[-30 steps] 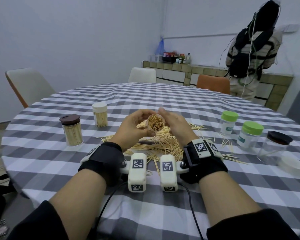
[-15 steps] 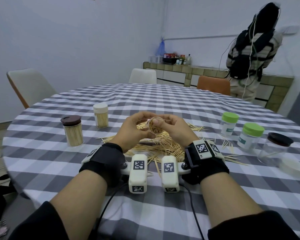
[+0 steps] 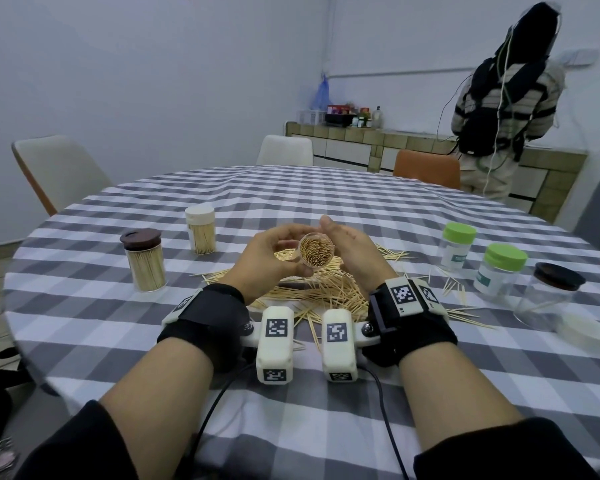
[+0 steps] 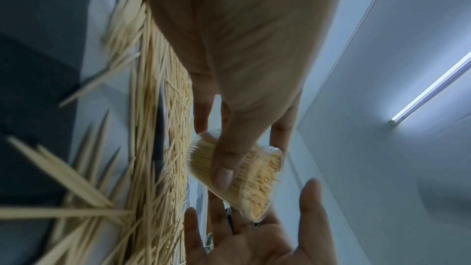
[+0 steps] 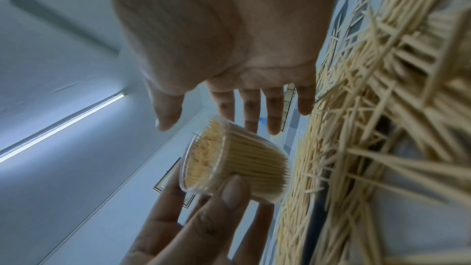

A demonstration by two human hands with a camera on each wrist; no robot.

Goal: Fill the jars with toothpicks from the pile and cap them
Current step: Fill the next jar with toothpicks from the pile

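Note:
My left hand [image 3: 284, 255] grips a small clear jar [image 3: 316, 251] packed with toothpicks, thumb on its side. The jar is uncapped and tilted, its mouth facing me, a little above the toothpick pile [image 3: 326, 294]. My right hand [image 3: 342, 242] is open just right of the jar, fingers straight and palm toward it, apart from it. In the left wrist view the thumb [image 4: 224, 170] lies across the jar [image 4: 254, 184], with the right palm [image 4: 254, 237] below it. In the right wrist view the jar [image 5: 244, 165] sits beyond my spread right fingers [image 5: 274, 112].
Two filled, capped jars stand at the left: one brown-lidded [image 3: 143, 263], one white-lidded [image 3: 200, 233]. At the right are two green-lidded jars [image 3: 457, 249] [image 3: 499, 270], a black-lidded clear jar [image 3: 548, 296] and a loose white lid [image 3: 584, 333]. A person [image 3: 499, 98] stands at the far counter.
My right hand has come off the jar's mouth and opened beside it. The left hand keeps the jar, which has turned its mouth more toward me.

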